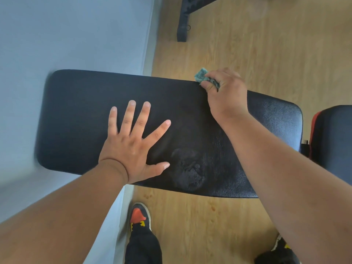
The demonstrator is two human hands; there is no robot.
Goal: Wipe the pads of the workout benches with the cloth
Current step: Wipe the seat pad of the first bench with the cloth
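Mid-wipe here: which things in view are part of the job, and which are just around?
In the job: cloth in right hand; black bench pad; left hand flat on it; second pad.

Just around: black frame, wood floor, wall.

Wall point(66, 35) crowds the pad's point(80, 111) left end — floor point(266, 54) beyond lies open

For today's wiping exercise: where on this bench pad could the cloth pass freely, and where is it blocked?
Free: the pad between its left end and the left hand, and the right end beyond the right hand. Crowded: the middle, where the left hand presses flat, and the far edge, where the right hand grips the cloth.
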